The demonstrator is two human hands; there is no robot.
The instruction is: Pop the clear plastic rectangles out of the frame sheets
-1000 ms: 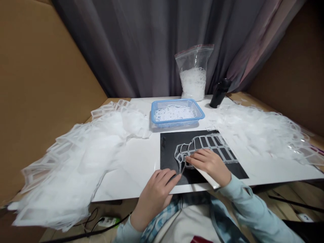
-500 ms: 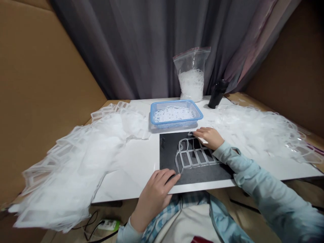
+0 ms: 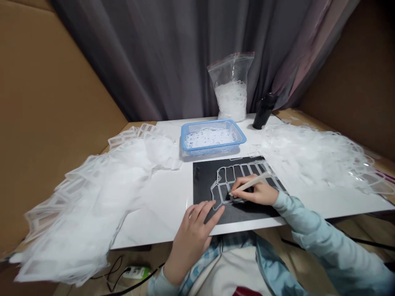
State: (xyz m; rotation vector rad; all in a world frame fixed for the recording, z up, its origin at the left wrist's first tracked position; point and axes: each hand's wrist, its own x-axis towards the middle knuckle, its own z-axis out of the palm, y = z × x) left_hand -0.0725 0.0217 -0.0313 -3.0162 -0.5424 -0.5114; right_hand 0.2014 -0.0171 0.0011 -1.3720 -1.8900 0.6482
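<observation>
A black mat point(image 3: 239, 216) lies near the table's front edge, bearing a translucent white lattice sheet point(image 3: 221, 193) with rows of rectangular openings. My right hand point(image 3: 257, 191) is closed around a white pen-like tool point(image 3: 250, 183), its tip at the lower left part of the lattice. My left hand point(image 3: 197, 226) rests with fingers apart at the mat's lower left, fingertips beside the lattice's bottom left corner.
Behind the mat stands a blue basket point(image 3: 212, 149) of small white pieces. Farther back are a zip bag point(image 3: 232, 98) and a black cup point(image 3: 264, 112). Piles of translucent sheets lie left point(image 3: 92, 201) and right point(image 3: 311, 160). Cardboard walls point(image 3: 46, 90) flank the table.
My right hand has moved from the lattice's top edge down and toward me, with the tool now angled over the lower openings. My left fingers are spread a little more.
</observation>
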